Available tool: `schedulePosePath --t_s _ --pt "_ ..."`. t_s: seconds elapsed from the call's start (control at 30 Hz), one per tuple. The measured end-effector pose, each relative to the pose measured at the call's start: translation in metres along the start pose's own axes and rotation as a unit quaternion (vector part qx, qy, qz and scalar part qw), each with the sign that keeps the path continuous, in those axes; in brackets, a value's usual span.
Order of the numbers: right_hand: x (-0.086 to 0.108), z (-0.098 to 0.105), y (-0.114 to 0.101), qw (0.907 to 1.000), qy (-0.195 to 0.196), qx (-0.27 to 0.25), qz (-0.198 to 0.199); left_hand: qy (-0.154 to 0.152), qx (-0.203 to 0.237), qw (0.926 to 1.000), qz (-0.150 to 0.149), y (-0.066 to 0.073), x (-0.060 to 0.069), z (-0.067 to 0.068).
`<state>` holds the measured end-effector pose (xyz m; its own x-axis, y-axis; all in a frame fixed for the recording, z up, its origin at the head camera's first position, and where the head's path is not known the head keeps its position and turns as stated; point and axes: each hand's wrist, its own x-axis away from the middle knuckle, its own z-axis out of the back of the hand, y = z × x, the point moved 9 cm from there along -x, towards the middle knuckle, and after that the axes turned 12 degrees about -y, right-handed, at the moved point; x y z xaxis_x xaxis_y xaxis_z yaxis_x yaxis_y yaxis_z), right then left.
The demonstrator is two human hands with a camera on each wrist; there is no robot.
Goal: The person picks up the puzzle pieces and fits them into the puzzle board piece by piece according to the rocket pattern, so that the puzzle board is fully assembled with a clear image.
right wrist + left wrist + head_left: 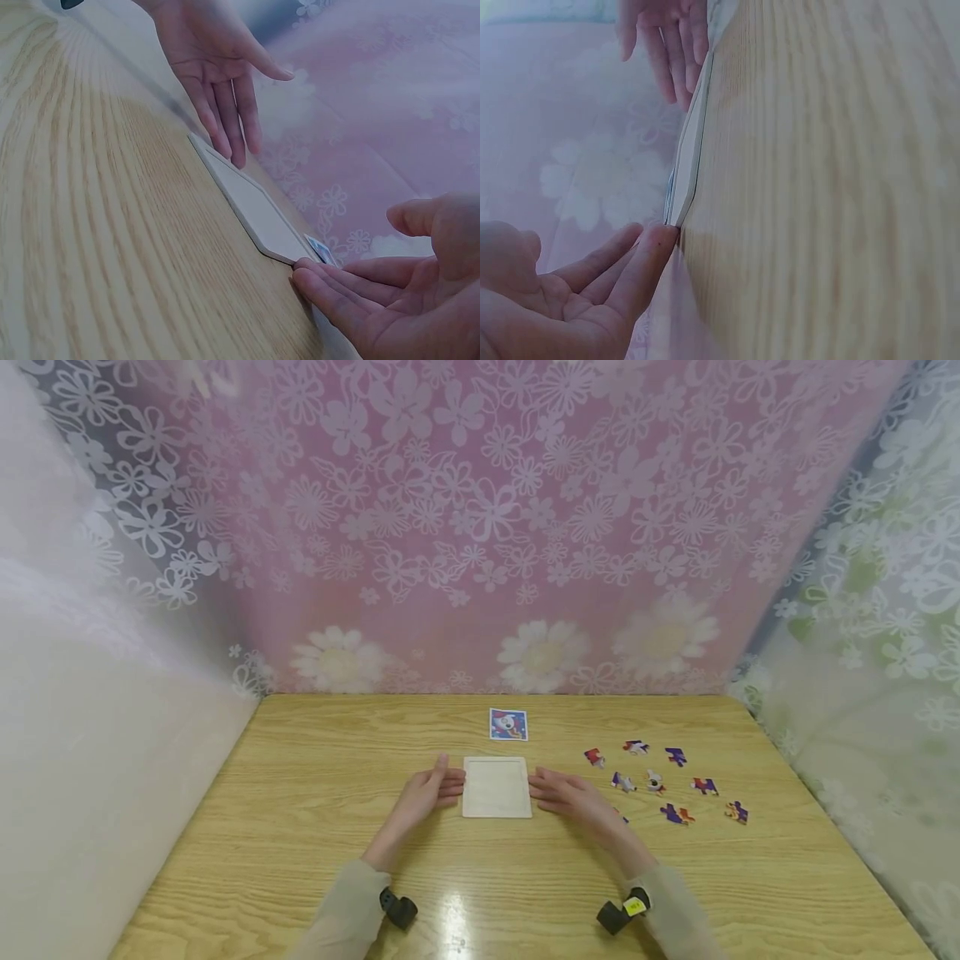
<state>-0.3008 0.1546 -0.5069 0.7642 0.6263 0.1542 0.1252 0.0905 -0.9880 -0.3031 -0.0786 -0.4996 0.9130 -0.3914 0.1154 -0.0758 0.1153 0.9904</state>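
A square, pale puzzle frame (497,787) with a raised rim lies flat on the wooden table. My left hand (427,793) touches its left edge with straight fingertips, the thumb raised. On the opposite side, my right hand (576,797) rests its extended fingertips against the right edge. Neither hand curls round the frame. In the right wrist view the frame (251,210) shows a shallow recess with no piece in it. Several jigsaw pieces (655,782) in purple, red and white lie scattered to the right; one is partly hidden behind my right hand.
Beyond the frame lies a small picture card (508,724) with a white character on blue. Flowered curtains (480,543) hang along the table's back and sides. The wooden table (337,752) stretches out on both sides of the hands.
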Motion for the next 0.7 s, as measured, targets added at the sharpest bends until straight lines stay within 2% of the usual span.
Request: schedulePosePath --t_s 0.13,0.7 --pt "0.003 0.004 0.002 1.0000 0.001 0.004 -0.002 -0.005 0.009 0.9999 0.006 -0.003 -0.001 -0.004" --pt "0.026 0.010 0.003 0.9994 0.015 0.026 -0.018 -0.031 -0.002 0.9995 0.007 -0.005 -0.002 -0.023"
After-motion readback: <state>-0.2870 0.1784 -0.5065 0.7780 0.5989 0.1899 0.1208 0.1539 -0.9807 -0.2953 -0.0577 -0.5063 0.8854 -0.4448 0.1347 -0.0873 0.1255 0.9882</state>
